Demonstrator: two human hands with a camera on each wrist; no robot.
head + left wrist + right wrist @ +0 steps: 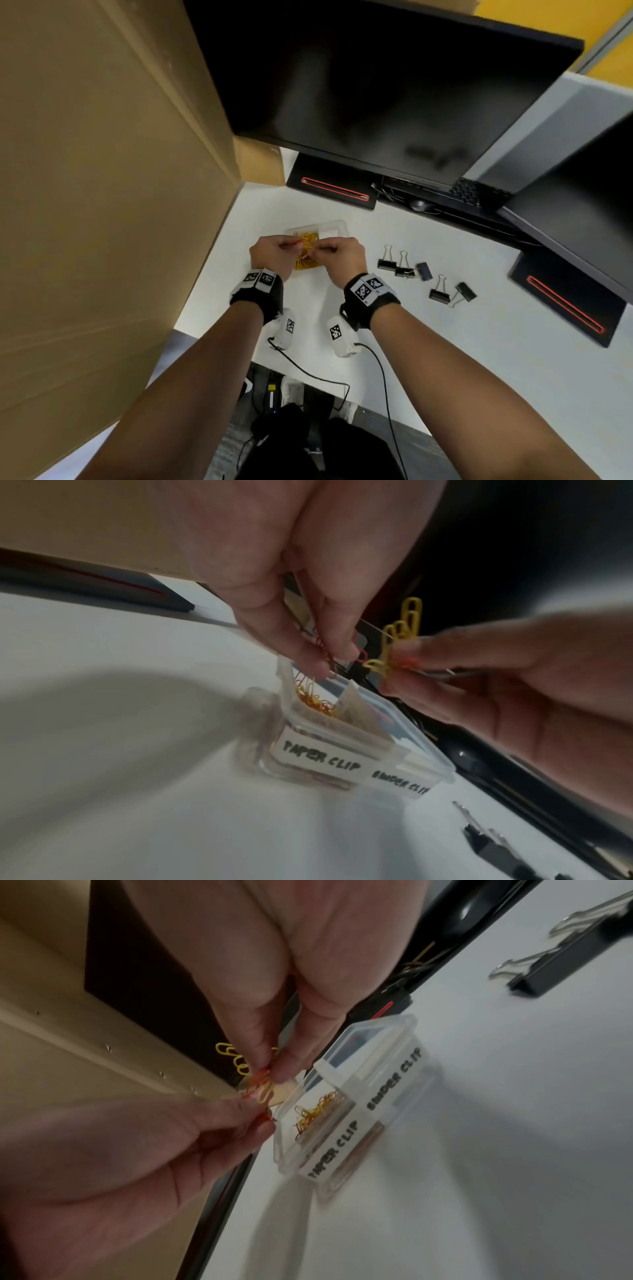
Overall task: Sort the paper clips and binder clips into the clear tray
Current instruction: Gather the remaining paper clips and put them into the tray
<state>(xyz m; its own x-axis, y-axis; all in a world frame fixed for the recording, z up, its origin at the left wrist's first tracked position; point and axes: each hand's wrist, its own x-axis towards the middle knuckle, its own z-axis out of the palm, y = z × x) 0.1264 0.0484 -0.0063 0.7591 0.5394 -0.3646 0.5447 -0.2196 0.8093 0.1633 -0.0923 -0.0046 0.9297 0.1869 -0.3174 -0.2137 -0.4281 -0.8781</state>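
Observation:
A clear two-compartment tray [337, 224] stands on the white desk, labelled "PAPER CLIP" and "BINDER CLIP" [322, 756]. Yellow and red paper clips [313, 702] lie in its paper-clip side [315, 1112]. Just above the tray my left hand [289, 244] pinches red paper clips [325, 653]. My right hand [320, 247] pinches a tangle of yellow paper clips [405, 626] that meets them [262, 1085]. Several black binder clips [404, 269] lie on the desk to the right of my right hand. What the binder-clip side holds is hard to make out.
A tall cardboard box [102, 171] walls off the left side. Two dark monitors [376, 85] with black stands [334, 188] rise behind and to the right. A keyboard and mouse [419, 204] sit beyond the tray. Cables [308, 371] trail off the near desk edge.

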